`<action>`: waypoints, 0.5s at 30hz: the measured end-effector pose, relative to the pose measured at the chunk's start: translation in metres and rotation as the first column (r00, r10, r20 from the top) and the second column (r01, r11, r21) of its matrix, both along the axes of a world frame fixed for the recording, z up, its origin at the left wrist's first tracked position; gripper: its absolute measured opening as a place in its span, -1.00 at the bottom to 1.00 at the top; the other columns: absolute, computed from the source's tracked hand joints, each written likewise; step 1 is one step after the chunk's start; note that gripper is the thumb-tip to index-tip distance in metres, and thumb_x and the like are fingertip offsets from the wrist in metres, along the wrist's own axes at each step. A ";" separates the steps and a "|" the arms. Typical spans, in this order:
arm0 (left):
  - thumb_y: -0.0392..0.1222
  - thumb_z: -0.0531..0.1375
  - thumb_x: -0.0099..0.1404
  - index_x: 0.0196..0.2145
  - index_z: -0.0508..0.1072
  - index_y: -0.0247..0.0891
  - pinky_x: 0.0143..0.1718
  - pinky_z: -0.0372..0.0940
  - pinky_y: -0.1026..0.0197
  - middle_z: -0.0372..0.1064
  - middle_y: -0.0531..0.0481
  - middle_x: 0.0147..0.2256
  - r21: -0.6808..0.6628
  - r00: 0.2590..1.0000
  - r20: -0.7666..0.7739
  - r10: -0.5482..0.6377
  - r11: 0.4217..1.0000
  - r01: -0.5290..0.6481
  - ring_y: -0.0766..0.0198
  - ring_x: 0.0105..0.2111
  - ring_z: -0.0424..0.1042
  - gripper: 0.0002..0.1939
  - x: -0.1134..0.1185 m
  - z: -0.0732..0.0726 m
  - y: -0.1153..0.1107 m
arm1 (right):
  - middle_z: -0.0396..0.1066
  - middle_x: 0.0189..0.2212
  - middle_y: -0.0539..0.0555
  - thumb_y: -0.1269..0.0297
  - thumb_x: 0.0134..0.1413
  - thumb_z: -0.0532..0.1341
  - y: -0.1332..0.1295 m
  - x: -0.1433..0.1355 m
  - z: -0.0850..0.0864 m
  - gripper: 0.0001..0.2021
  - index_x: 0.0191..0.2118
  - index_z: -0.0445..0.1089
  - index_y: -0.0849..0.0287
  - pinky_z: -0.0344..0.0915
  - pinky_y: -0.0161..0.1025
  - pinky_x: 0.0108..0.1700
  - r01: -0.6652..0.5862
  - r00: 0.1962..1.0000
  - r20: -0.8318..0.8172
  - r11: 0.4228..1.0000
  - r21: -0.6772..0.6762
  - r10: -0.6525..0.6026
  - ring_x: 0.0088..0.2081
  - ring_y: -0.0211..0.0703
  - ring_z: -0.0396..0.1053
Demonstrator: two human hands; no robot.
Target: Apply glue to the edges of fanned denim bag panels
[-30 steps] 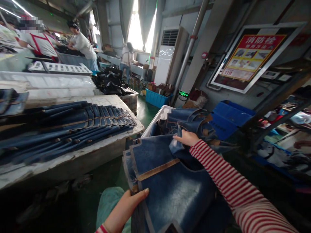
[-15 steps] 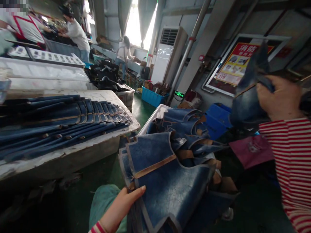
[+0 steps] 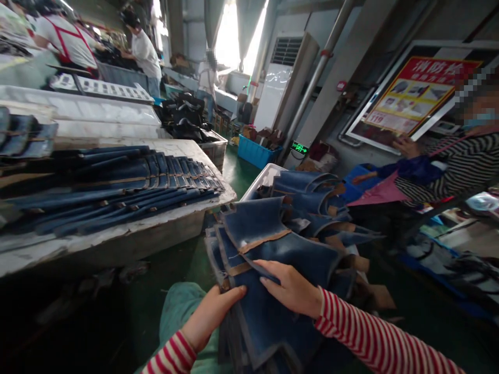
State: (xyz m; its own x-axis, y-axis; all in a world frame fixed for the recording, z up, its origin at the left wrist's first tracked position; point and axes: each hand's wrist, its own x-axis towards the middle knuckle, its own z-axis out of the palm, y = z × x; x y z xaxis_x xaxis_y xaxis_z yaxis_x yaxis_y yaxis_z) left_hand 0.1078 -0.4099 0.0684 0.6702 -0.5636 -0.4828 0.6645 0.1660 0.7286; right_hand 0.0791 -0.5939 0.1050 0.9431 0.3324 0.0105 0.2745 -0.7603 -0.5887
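A stack of blue leather-like panels [image 3: 265,322], grey-edged and crossed by brown strips, fills the space before me. My left hand [image 3: 212,310] grips the near left edge of this stack, thumb on top and fingers hidden beneath. A top blue panel [image 3: 257,215] lies skewed over the others, one corner lifted. My right hand [image 3: 290,288] pinches its lower edge between thumb and fingers. Further blue panels [image 3: 307,182] lie bunched behind the stack, with brown pieces showing among them.
A worn white table [image 3: 183,148] on the left bears rows of overlapping blue panels [image 3: 136,176]. Behind my stack is a white bin [image 3: 263,179]. A co-worker in a striped top [image 3: 463,161] is at the right. A blue crate [image 3: 257,153] stands on the floor further back.
My right hand has come down from the upper right to the stack, bringing the blue panel it held raised. My left hand keeps its hold. The co-worker at the right has come into view.
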 end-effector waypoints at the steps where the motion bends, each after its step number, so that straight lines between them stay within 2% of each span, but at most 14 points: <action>1: -0.11 0.25 0.04 -0.08 0.38 -0.41 -0.08 0.30 0.08 0.47 -0.17 -0.23 -0.016 1.000 -0.008 0.002 1.000 -0.003 0.05 -0.21 0.45 -0.51 0.000 0.001 0.000 | 0.34 -0.02 0.10 0.37 0.10 0.03 0.003 -0.003 0.011 -0.58 0.11 0.19 0.20 0.21 -0.23 0.07 -0.009 1.000 0.003 1.000 0.013 0.009 0.00 -0.19 0.29; 3: -0.08 0.21 0.08 -0.08 0.39 -0.38 -0.03 0.27 0.08 0.46 -0.16 -0.18 -0.048 1.000 -0.015 0.022 0.999 -0.023 0.06 -0.13 0.41 -0.54 -0.001 0.000 0.001 | 0.34 -0.02 0.09 0.37 0.09 0.04 0.008 -0.007 0.032 -0.58 0.10 0.20 0.17 0.21 -0.23 0.06 -0.036 0.999 -0.032 0.999 -0.001 0.036 0.00 -0.18 0.29; 5: -0.03 0.17 0.12 -0.09 0.41 -0.34 0.01 0.23 0.10 0.43 -0.14 -0.13 -0.052 0.997 -0.012 0.075 0.996 -0.075 0.07 -0.04 0.34 -0.55 -0.002 -0.004 0.003 | 0.34 -0.01 0.10 0.37 0.07 0.04 0.014 -0.012 0.042 -0.57 0.10 0.20 0.16 0.23 -0.23 0.04 -0.062 0.991 -0.121 0.997 -0.052 0.056 -0.01 -0.14 0.30; 8: 0.11 0.08 0.16 -0.04 0.39 -0.30 0.04 0.20 0.07 0.39 -0.12 -0.08 -0.073 0.988 -0.062 0.138 0.987 -0.143 0.08 0.03 0.27 -0.48 -0.006 -0.012 0.006 | 0.36 -0.04 0.12 0.40 0.05 0.02 0.022 -0.016 0.035 -0.55 0.11 0.19 0.16 0.26 -0.23 0.00 -0.078 0.975 -0.219 0.988 -0.131 0.048 -0.05 -0.12 0.34; 11: 0.23 0.02 0.15 0.01 0.35 -0.27 0.09 0.15 0.05 0.33 -0.11 -0.01 -0.151 0.985 -0.099 0.139 0.977 -0.153 0.08 0.08 0.21 -0.37 -0.010 -0.016 0.009 | 0.37 -0.05 0.14 0.39 0.06 -0.01 0.022 -0.016 0.024 -0.54 0.12 0.18 0.18 0.25 -0.23 -0.01 -0.018 0.980 -0.200 0.986 -0.166 -0.016 -0.05 -0.11 0.34; 13: 0.21 0.08 0.13 0.01 0.36 -0.25 0.13 0.09 0.07 0.27 -0.08 0.04 -0.129 0.988 -0.066 0.136 0.981 -0.144 0.10 0.12 0.14 -0.39 -0.010 -0.014 0.009 | 0.35 -0.04 0.17 0.40 0.06 -0.02 0.021 -0.019 0.023 -0.53 0.13 0.17 0.23 0.24 -0.23 -0.01 0.024 0.981 -0.184 0.979 -0.201 -0.062 -0.04 -0.10 0.33; 15: 0.12 0.18 0.08 -0.04 0.40 -0.25 0.15 0.05 0.08 0.27 -0.06 0.04 -0.043 0.993 -0.026 0.116 0.992 -0.117 0.10 0.14 0.10 -0.45 -0.009 -0.009 0.007 | 0.35 -0.04 0.21 0.40 0.06 -0.02 0.025 -0.026 0.028 -0.52 0.15 0.13 0.27 0.26 -0.23 -0.05 0.000 0.975 -0.215 0.971 -0.241 -0.053 -0.06 -0.08 0.35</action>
State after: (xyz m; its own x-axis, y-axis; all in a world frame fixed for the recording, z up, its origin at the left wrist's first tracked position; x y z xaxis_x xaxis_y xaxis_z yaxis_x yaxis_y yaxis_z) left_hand 0.0990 -0.4027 0.0591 0.7211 -0.5036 -0.4758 0.6559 0.2750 0.7030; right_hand 0.0527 -0.5693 0.1333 0.9219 0.2747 -0.2732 0.1371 -0.8909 -0.4330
